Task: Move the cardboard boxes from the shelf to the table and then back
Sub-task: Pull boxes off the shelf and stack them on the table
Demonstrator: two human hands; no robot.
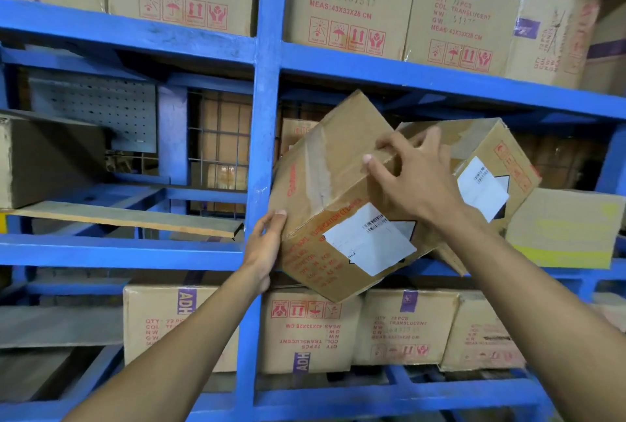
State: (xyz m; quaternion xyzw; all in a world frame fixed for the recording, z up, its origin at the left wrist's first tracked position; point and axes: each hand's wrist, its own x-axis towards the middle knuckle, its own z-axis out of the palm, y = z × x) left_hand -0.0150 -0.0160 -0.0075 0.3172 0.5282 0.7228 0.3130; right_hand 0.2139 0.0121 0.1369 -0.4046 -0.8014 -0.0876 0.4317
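Note:
A brown cardboard box (325, 181) with red print and a white label is tilted at the front of the blue shelf's (267, 82) middle level, right of the upright post. My left hand (266, 245) holds its lower left corner, fingers curled round the edge. My right hand (411, 174) grips its top right edge from above. A second similar box (491, 164) with a white label leans right behind it, partly hidden by my right hand.
A box with a yellow patch (565, 228) stands at the right of the same level. Rows of larger printed boxes (349, 8) fill the upper level, and more printed boxes (403, 326) fill the lower one. A wooden board (128, 218) and a dark box (47, 160) lie in the left bay.

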